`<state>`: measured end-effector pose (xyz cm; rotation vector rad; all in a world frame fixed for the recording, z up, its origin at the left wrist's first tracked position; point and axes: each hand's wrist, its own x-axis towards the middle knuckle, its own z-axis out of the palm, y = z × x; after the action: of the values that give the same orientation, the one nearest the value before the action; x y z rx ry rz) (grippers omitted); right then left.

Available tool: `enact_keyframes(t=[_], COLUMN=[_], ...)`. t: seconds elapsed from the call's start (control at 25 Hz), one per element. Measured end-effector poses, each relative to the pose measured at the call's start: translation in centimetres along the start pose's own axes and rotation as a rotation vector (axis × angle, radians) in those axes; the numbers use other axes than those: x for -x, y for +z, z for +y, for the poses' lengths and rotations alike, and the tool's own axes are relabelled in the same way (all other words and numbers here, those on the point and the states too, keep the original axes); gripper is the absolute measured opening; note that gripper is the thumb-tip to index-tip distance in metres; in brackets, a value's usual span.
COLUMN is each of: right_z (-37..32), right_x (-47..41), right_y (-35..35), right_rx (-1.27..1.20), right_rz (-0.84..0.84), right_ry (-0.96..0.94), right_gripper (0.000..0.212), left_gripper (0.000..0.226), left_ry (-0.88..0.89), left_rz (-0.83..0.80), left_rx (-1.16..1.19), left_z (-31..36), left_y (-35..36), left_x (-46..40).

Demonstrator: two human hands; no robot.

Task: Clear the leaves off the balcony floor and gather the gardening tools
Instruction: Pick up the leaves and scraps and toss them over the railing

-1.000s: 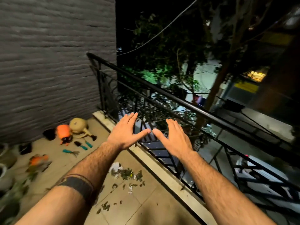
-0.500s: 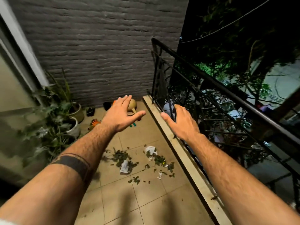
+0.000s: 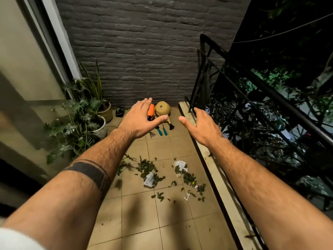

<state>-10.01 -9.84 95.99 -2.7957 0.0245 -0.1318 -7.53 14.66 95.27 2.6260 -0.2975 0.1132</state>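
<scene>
Green leaves (image 3: 146,167) lie scattered over the tan tiled balcony floor (image 3: 140,213), mixed with white paper scraps (image 3: 149,179). More leaves (image 3: 189,177) sit nearer the railing. By the far brick wall lie the gardening tools: an orange tool (image 3: 151,110), a tan watering can (image 3: 163,109), two teal-handled hand tools (image 3: 162,131) and a small rake (image 3: 152,134). My left hand (image 3: 140,120) and my right hand (image 3: 201,125) are stretched out in the air, palms down, fingers straight, holding nothing.
Potted plants (image 3: 81,116) crowd the left side beside a door frame (image 3: 54,44). A black metal railing (image 3: 252,83) on a pale stone curb (image 3: 221,186) runs along the right. A dark small object (image 3: 119,111) sits by the grey brick wall (image 3: 144,51).
The view has swung left from the railing and street to the balcony floor. Both hands stay outstretched and empty, now seen over the tools by the wall.
</scene>
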Motion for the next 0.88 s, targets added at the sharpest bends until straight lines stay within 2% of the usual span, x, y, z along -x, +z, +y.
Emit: enact_keyframes(t=[0.12, 0.36, 0.64, 0.88], right_z=[1.2, 3.8, 4.7, 2.7], right_x=[-2.1, -4.9, -7.2, -10.0], right_y=[-0.6, -1.3, 0.4, 0.6], right_rx=[-0.006, -0.019, -0.028, -0.06], right_rz=[-0.029, -0.06, -0.116, -0.061], right_ry=[-0.07, -0.177, -0.151, -0.106], right_gripper=[0.096, 0.082, 0.093, 0.089], left_gripper=[0.11, 0.11, 0.112, 0.109], left_ry=[-0.058, -0.123, -0.149, -0.113], left_rz=[0.028, 0.079, 0.025, 0.017], left_rx=[-0.011, -0.045, -0.045, -0.033], left_z=[1.1, 3.7, 2.8, 0.9], left_y=[0.8, 2.2, 3.4, 2.1], left_x=[-0.5, -2.1, -4.2, -7.8])
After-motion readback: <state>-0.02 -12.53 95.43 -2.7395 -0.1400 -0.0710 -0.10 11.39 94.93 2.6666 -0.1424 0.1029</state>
